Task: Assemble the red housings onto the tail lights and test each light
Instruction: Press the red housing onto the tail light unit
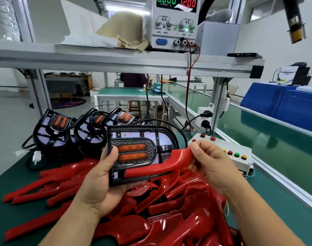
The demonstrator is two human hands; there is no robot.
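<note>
My left hand grips a black tail light with two orange lenses, thumb over its left edge, above the bench. My right hand pinches the upper end of a curved red housing that lies across the light's lower right corner. A heap of loose red housings covers the green mat beneath both hands. Several more black tail lights stand in a row behind the one I hold.
A white control box with red, yellow and green buttons sits right of my hand. A power supply reading 0.000 and 12.00 stands on the upper shelf, with red and black leads hanging down. A green conveyor runs along the right.
</note>
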